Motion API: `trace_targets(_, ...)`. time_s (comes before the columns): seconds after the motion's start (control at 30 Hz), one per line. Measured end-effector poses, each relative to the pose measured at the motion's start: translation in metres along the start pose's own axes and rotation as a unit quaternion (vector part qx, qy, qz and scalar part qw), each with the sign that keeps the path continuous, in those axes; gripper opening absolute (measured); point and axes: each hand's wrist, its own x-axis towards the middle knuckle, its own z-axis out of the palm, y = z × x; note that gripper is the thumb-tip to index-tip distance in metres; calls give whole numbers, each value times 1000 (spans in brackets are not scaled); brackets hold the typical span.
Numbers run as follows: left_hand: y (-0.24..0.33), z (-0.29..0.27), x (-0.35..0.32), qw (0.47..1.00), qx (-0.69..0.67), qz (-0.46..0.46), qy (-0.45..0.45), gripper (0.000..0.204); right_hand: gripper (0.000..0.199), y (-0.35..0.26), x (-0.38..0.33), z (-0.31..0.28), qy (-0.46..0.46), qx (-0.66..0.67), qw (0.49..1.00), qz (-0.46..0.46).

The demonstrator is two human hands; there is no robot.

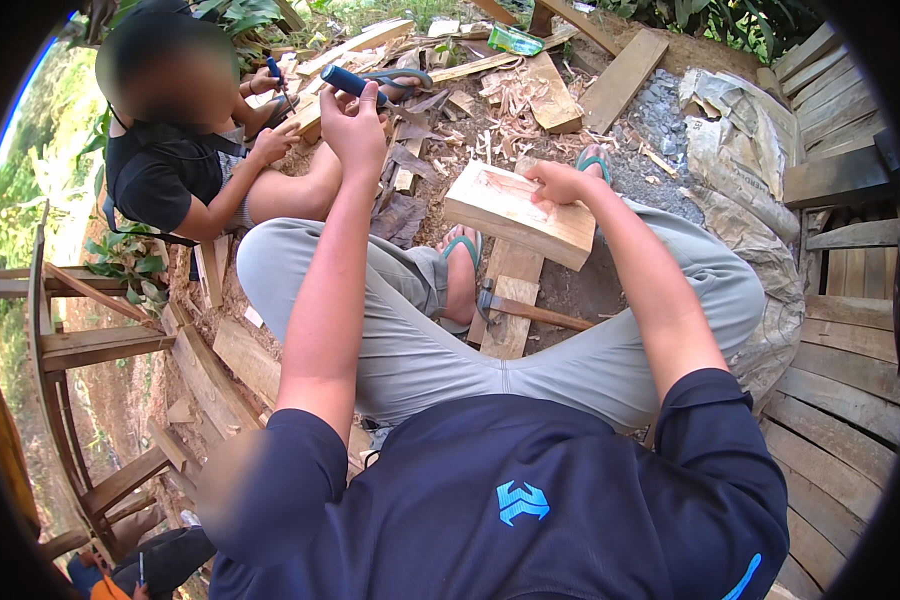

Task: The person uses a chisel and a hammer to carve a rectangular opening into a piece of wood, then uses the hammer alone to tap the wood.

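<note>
Head view: a pale wooden block (pixel 518 212) is steadied on the right thigh by the right hand (pixel 558 183), fingers pressed on its top. A blue-handled tool (pixel 353 82) is clenched in the raised left hand (pixel 355 128). A shaping stroke seems pending; a controlled descent onto the block is called for.

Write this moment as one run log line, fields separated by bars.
left hand: holds blue-handled tool raised | right hand: steadies wooden block | hammer: on ground
</note>
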Motion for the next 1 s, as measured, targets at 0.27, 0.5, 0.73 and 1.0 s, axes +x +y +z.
trace_targets(0.27,0,-4,-1,999,31,-10,-21,37,35,4,-11,43,123,-71,987,74)
trace_targets(0.5,0,-4,-6,999,39,-12,-33,35,28,25,-9,93,162,-60,974,147)
trace_targets(0.73,-5,17,-4,999,28,-3,-33,35,31,54,-6,100,248,-14,953,174)
trace_targets(1.0,-7,-2,7,990,132,45,-8,34,40,-16,78,71,412,224,868,-160)
